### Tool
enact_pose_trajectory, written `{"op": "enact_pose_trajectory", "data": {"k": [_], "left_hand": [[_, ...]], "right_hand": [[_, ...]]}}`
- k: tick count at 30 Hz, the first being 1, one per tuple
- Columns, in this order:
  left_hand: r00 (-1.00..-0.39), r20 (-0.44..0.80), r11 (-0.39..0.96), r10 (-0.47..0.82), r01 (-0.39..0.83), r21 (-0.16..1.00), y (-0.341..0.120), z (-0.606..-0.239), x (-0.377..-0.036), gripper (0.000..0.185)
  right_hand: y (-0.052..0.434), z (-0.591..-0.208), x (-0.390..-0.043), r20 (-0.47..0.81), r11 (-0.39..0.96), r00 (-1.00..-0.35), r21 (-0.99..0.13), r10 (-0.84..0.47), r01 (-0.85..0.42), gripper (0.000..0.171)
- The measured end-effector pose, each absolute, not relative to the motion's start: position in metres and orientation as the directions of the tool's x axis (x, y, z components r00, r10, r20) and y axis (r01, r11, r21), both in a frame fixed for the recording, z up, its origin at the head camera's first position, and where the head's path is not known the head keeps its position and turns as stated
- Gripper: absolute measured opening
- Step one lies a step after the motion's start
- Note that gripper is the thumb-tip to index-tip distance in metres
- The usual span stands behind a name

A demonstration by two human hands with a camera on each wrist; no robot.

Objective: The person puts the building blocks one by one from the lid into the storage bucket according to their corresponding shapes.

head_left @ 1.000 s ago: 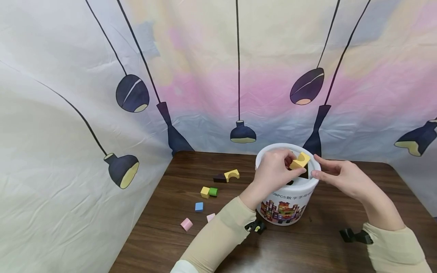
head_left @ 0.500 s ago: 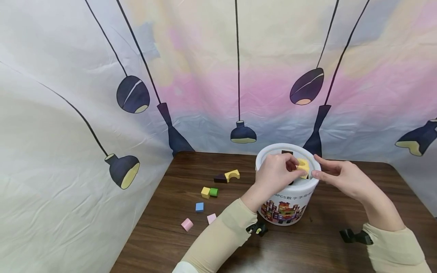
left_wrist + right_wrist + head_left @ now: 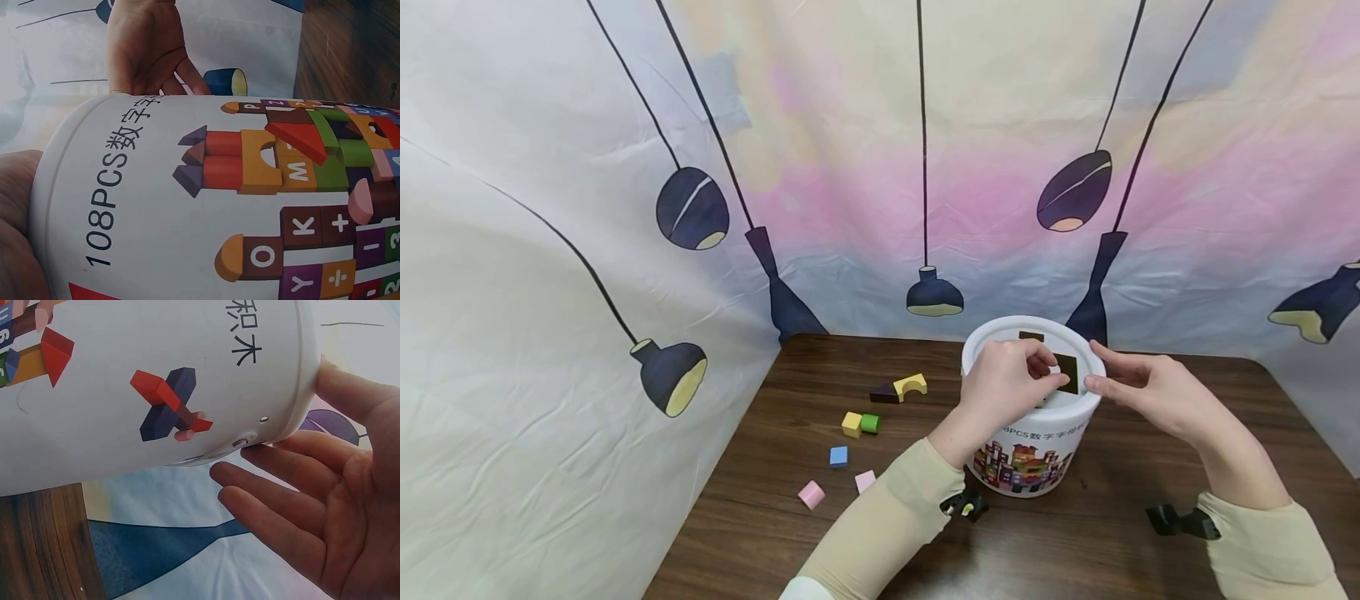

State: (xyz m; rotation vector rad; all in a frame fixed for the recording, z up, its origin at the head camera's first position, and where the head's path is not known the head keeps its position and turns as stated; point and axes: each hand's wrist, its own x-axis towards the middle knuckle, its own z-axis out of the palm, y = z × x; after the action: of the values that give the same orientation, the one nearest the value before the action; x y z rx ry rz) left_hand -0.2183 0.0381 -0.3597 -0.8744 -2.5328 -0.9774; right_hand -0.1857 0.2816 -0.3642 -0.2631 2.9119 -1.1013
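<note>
In the head view, a white bucket with printed block pictures stands upright. Its white lid has dark cut-out holes. Over the lid is my left hand, fingers bent loosely and thumb apart, with no block visible between them. Right beside its thumb is a dark square hole. The thumb and index finger of my right hand touch the right rim. In the right wrist view, that hand's other fingers are fairly straight beside the bucket wall.
Left of the bucket lie a dark block, a yellow arch block, a yellow cube, a green cylinder, a blue block and pink blocks. A hanging cloth rises behind the wooden table.
The yellow arch block in my left hand turned and went down into the square hole; it is now out of sight. My right hand stays at the rim.
</note>
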Motion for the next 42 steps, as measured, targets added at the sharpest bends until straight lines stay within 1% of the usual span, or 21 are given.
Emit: {"op": "enact_pose_trajectory", "data": {"k": [8,12,15,21,27,30,33,37,42], "left_hand": [[-0.768,0.465,0.579,0.440,0.639,0.507,0.036,-0.359,-0.218,0.016],[-0.759,0.480,0.542,0.440,0.650,0.533,0.035,-0.360,-0.220,0.018],[-0.736,0.510,0.467,0.445,0.677,0.569,0.032,-0.361,-0.222,0.019],[-0.653,0.610,0.234,0.450,0.745,0.625,0.017,-0.363,-0.227,0.019],[-0.608,0.687,0.107,0.398,0.774,0.624,-0.013,-0.370,-0.234,0.016],[-0.604,0.709,0.114,0.364,0.785,0.609,-0.034,-0.377,-0.240,0.015],[-0.619,0.707,0.153,0.342,0.779,0.608,-0.057,-0.383,-0.248,0.016],[-0.666,0.667,0.255,0.333,0.745,0.616,-0.092,-0.395,-0.257,0.017],[-0.734,0.583,0.386,0.347,0.679,0.625,-0.137,-0.415,-0.266,0.018]], "right_hand": [[0.281,-0.363,-0.185,0.043,0.743,-0.986,-0.653,-0.159,-0.148,0.077],[0.281,-0.363,-0.185,0.034,0.749,-0.987,-0.647,-0.158,-0.142,0.077],[0.281,-0.364,-0.186,0.027,0.749,-0.987,-0.647,-0.159,-0.138,0.077],[0.281,-0.363,-0.185,0.029,0.744,-0.987,-0.654,-0.157,-0.138,0.077],[0.280,-0.363,-0.185,0.033,0.744,-0.988,-0.655,-0.153,-0.137,0.077],[0.280,-0.363,-0.186,0.036,0.745,-0.987,-0.652,-0.154,-0.140,0.076],[0.281,-0.364,-0.186,0.040,0.748,-0.987,-0.648,-0.156,-0.144,0.076],[0.282,-0.365,-0.187,0.037,0.752,-0.987,-0.644,-0.154,-0.141,0.076],[0.282,-0.365,-0.187,0.023,0.752,-0.988,-0.646,-0.154,-0.132,0.077]]}}
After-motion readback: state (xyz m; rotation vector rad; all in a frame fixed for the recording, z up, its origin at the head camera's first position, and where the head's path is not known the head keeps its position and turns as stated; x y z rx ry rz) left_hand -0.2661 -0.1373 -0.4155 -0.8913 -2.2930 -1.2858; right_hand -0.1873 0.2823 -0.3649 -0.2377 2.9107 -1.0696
